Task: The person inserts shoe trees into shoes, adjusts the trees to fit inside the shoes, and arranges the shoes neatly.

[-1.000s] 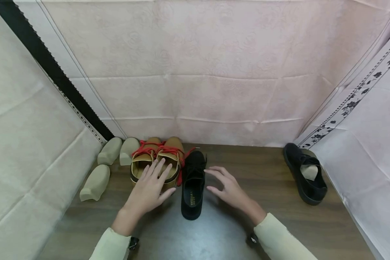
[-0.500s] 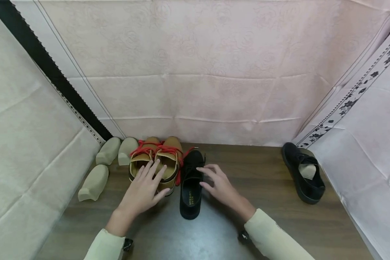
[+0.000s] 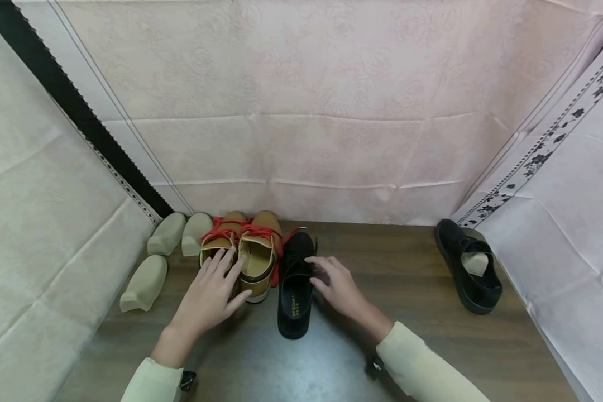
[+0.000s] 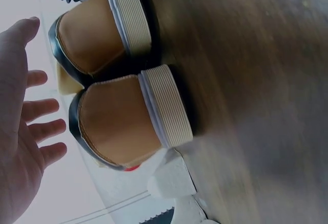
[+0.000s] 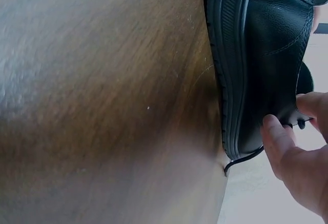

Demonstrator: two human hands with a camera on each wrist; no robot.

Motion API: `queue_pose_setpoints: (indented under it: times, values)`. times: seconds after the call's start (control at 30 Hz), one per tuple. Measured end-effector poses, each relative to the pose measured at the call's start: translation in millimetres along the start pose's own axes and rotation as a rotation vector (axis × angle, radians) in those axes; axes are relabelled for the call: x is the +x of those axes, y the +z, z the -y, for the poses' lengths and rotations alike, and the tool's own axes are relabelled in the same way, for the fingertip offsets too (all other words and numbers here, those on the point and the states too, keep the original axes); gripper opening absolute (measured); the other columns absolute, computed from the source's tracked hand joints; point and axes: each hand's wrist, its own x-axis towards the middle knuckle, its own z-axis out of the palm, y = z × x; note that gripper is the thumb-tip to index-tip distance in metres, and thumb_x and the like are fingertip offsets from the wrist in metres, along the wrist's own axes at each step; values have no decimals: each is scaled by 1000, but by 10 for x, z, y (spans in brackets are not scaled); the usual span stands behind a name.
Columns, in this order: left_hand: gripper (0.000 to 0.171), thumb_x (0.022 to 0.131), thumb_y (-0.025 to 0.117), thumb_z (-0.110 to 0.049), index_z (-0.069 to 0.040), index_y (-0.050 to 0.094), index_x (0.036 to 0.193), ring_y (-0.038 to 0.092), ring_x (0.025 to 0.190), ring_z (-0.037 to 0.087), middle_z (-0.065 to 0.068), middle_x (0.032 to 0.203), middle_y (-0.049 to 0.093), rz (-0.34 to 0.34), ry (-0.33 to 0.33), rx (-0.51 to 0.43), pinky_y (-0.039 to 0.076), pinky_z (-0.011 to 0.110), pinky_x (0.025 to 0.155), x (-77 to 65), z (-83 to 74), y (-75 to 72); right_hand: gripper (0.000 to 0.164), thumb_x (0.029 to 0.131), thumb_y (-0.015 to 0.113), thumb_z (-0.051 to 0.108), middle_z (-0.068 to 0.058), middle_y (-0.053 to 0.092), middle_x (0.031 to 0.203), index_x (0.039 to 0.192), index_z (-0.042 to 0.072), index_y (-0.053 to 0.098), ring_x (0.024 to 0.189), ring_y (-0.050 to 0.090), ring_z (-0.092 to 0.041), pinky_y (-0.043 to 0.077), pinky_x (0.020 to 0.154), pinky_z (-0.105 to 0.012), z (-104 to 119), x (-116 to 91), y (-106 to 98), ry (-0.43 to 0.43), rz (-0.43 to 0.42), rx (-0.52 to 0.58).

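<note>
My left hand [image 3: 206,296], fingers spread, hovers over the heel and opening of the left tan shoe [image 3: 220,243]. Beside it stands the right tan shoe [image 3: 256,273]; both have red laces. In the left wrist view the hand [image 4: 20,126] is apart from the tan heels. My right hand [image 3: 343,293] is at the right side of a black lace-up shoe [image 3: 293,307], toe towards the back wall. In the right wrist view, fingertips [image 5: 274,126] rest against that black shoe's [image 5: 271,75] side, with the thumb near its collar.
Several off-white shoe-shaped inserts [image 3: 144,283] lie at the left by the wall. A second black shoe [image 3: 467,271] stands at the right wall with a pale insert [image 3: 474,263] in it. Cloth-covered walls [image 3: 301,151] enclose the brown wood-look floor [image 3: 382,251].
My left hand has shifted left, from over the right tan shoe to over the left one. The right hand has moved slightly left, up to the black shoe.
</note>
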Motion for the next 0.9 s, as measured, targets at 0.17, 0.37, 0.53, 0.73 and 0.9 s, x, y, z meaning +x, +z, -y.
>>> queue_pose_setpoints:
  times: [0.17,0.37,0.53,0.73,0.9]
  values:
    - [77,95,68,-53,-9,47,155,39,146,48,26,158,42,-11,-16,-11,36,65,115,-38,61,17,48,95,74,9,-5,62,118,140,21,61,106,67,-17,60,90,-33,-11,2,12,-23,-27,27]
    - [75,94,71,-50,-6,51,151,41,144,51,28,156,44,-35,-34,-24,39,66,113,-100,134,13,48,94,75,10,-5,63,118,138,24,62,109,67,-24,59,93,-40,-26,-1,29,-25,-31,68]
    - [76,93,73,-47,-4,50,151,41,143,52,29,156,43,-50,-53,-44,39,67,112,-151,222,-5,48,93,76,6,-6,63,117,135,25,63,110,68,-29,59,94,-42,-17,12,29,6,-35,102]
    - [78,90,76,-43,-1,49,150,42,141,53,31,153,44,-75,-82,-66,38,68,111,-233,365,-30,44,92,76,5,-7,64,116,131,21,63,108,70,-27,60,92,-40,1,46,10,9,-17,73]
    - [74,91,76,-40,1,52,147,43,138,54,33,150,45,-96,-87,-70,38,67,111,-301,453,-37,40,93,75,4,-8,65,115,127,19,63,107,71,-28,59,93,-42,21,80,-22,23,1,63]
